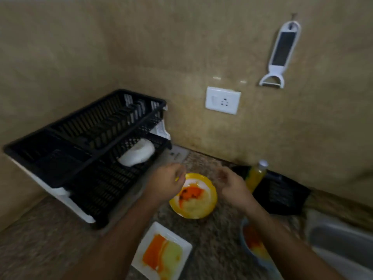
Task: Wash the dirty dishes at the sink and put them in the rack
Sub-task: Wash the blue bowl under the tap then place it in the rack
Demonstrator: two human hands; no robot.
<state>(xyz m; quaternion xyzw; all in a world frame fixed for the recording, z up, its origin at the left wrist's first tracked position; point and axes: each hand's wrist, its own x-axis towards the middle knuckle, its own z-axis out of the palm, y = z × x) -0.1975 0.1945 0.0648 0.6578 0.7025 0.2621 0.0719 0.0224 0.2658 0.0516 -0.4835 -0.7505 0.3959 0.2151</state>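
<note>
A round yellow plate (203, 207) smeared with orange and pale sauce lies on the granite counter. My left hand (168, 183) hovers over its left rim with curled fingers; something small and yellow shows at its fingers, too blurred to name. My right hand (232, 185) is just right of the plate, fingers loosely curled, holding nothing I can see. A white square plate (161, 253) with orange and pale smears lies nearer me. A blue bowl (252, 243) with orange residue sits partly under my right forearm. The black dish rack (84, 146) stands at the left with a white cup (137, 153) in it.
The steel sink (341, 237) shows at the right edge. A bottle of yellow liquid (257, 174) and a black object (282, 190) stand against the wall. A wall socket (223, 100) and a hanging white grater-peeler (281, 54) are above.
</note>
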